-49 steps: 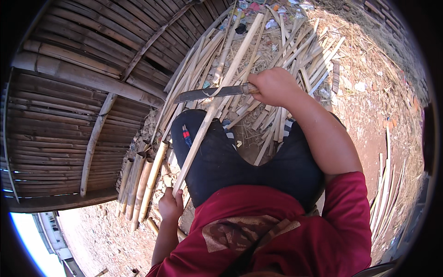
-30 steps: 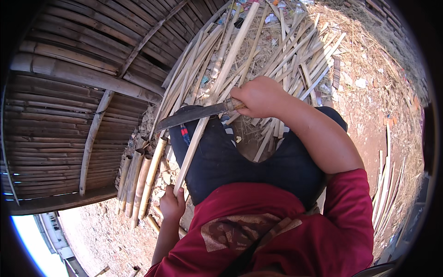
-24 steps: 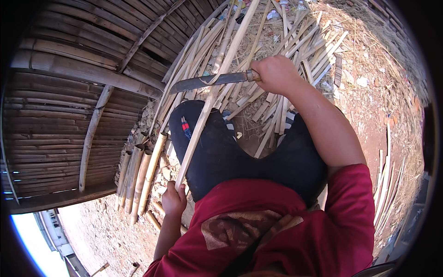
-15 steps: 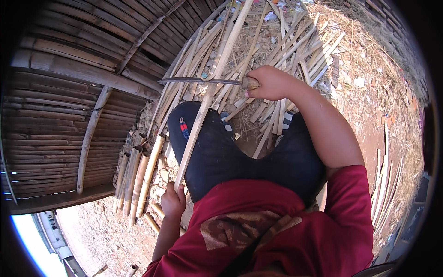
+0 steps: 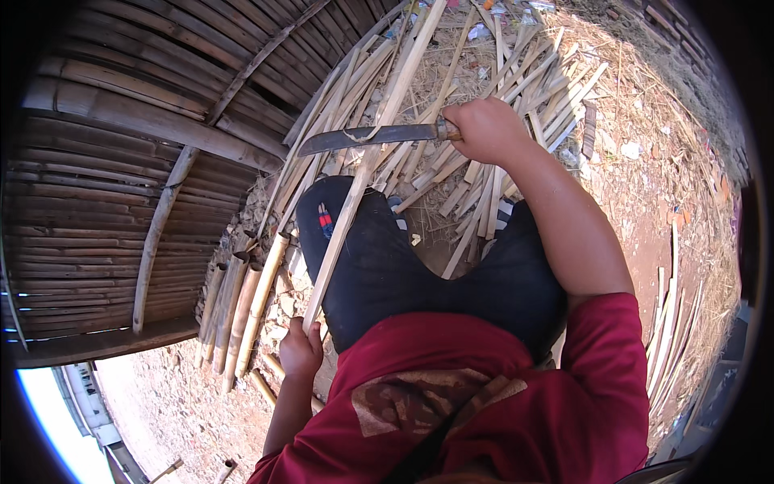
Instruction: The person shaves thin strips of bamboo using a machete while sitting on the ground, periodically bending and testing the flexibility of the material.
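The fingers of the right hand (image 5: pixel 488 133) were closed around the brown wooden handle of a long, dark grey metal-bladed knife (image 5: pixel 411 132). The thumb and fingers of the left hand (image 5: pixel 301 350) gripped the lower end of a long, narrow, pale yellow bamboo strip (image 5: pixel 345 223), which slanted up over the left thigh of the dark trousers (image 5: pixel 427 290). The blade crossed the strip beyond the left knee, apparently touching it, with 1 thin pale curl (image 5: pixel 356 138) there. Farther out lay many loose, pale, split sticks (image 5: pixel 536 85), and several round tan bamboo tubes (image 5: pixel 256 310) rested near a brown slatted wall (image 5: pixel 89 210)
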A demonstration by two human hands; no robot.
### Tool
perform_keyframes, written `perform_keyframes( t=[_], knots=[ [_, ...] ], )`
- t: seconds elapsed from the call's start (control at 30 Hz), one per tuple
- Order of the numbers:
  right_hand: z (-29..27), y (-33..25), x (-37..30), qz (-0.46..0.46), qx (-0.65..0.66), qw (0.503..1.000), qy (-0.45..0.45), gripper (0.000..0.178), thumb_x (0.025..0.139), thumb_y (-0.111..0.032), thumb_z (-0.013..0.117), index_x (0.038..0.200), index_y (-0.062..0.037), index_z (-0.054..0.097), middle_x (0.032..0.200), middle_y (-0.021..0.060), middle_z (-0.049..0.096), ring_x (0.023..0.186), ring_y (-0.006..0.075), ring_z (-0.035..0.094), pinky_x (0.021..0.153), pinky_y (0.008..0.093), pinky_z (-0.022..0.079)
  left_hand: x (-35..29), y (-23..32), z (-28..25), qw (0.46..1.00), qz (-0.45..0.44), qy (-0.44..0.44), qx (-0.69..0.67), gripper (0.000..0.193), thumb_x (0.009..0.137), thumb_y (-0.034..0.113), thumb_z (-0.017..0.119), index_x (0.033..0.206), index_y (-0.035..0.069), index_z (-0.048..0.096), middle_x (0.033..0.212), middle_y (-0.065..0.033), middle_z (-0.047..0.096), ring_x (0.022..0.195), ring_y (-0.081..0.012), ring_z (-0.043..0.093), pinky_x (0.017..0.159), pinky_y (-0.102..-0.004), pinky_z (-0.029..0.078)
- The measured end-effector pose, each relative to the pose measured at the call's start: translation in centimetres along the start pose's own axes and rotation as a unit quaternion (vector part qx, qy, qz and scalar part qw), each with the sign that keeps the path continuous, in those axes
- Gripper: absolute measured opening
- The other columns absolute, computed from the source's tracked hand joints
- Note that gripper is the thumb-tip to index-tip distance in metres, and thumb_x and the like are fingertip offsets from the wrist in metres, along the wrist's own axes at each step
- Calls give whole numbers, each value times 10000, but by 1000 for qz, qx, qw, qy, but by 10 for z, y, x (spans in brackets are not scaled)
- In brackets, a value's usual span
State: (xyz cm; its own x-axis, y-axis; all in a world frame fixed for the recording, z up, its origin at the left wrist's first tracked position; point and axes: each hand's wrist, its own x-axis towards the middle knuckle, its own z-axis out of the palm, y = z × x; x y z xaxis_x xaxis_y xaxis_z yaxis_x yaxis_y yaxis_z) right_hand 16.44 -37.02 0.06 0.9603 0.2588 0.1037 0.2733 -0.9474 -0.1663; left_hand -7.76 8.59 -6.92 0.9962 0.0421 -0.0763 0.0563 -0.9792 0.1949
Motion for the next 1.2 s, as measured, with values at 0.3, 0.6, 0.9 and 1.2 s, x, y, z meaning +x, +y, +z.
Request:
perform_keyframes(
  t=[0.3,0.6,0.9,1.2],
  knots=[
    [-7,-32,-13,-106,55,989,-84,262,777,-299,732,958,-116,681,842,116,704,855,346,697,767,478,543,-5,3,2,1000,17,12,-18,333,1007,323,545,1061,-5,531,665,-253,630,615,-469,647,540,-541,506],
    [2,9,5,15,-12,999,-44,208,788,-229,706,957,-109,681,850,124,711,850,338,707,754,469,562,-7,-12,1,1000,9,1,10,332,995,336,565,1063,13,535,692,-249,643,643,-456,659,544,-532,504],
    [4,5,-7,-36,186,977,-100,257,778,-276,713,959,-95,687,851,155,700,836,352,694,768,496,535,-9,-9,5,1000,10,4,-8,322,1004,323,544,1056,5,541,672,-245,640,628,-468,649,555,-544,506],
    [1,-30,1,-85,-16,996,-33,237,811,-257,678,995,-108,668,858,133,711,863,344,709,761,478,556,-18,-26,7,1000,10,18,14,336,990,318,562,1069,-8,551,703,-259,653,639,-467,655,560,-530,517]
  ],
)
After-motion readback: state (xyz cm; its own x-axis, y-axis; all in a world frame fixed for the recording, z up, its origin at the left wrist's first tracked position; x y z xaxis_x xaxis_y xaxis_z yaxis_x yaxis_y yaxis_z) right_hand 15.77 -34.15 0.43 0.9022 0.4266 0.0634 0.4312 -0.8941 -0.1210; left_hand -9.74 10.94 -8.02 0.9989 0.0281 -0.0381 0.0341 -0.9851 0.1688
